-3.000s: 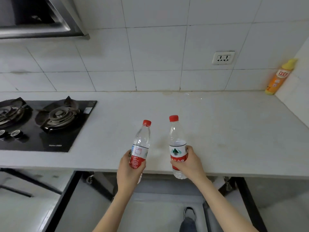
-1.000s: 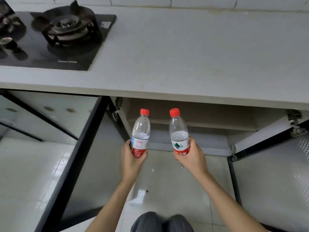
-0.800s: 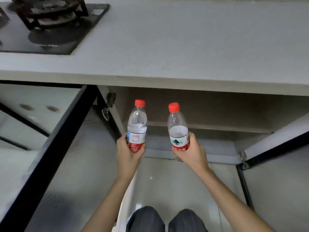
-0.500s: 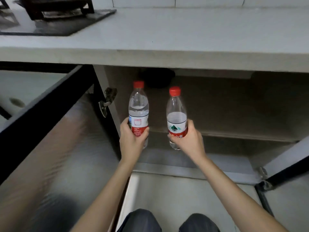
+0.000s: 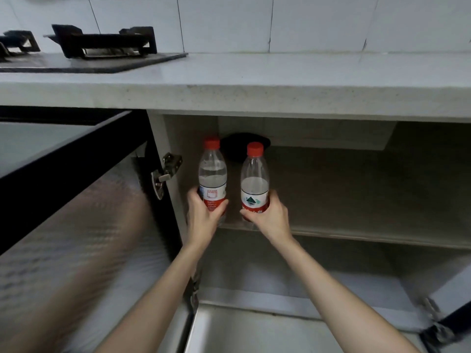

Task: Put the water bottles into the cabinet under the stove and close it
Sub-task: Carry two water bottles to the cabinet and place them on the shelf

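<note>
Two clear water bottles with red caps and red-and-white labels stand upright side by side inside the mouth of the open cabinet (image 5: 331, 189). My left hand (image 5: 204, 220) grips the left bottle (image 5: 212, 171) round its lower half. My right hand (image 5: 270, 217) grips the right bottle (image 5: 254, 177) the same way. Both bottles are held just above the front edge of the cabinet's middle shelf (image 5: 369, 235); their bases are hidden behind my hands.
The left cabinet door (image 5: 66, 212) swings wide open, its hinge (image 5: 165, 174) close to the left bottle. The right door's corner (image 5: 443, 324) shows at the lower right. Above, the worktop's edge (image 5: 254, 98) overhangs, with the gas stove (image 5: 102, 49) at the left. A dark round thing (image 5: 234, 146) sits at the cabinet's back.
The view has dropped from the worktop to cabinet level. Both hands have carried the bottles down and forward into the cabinet opening, level with the shelf.
</note>
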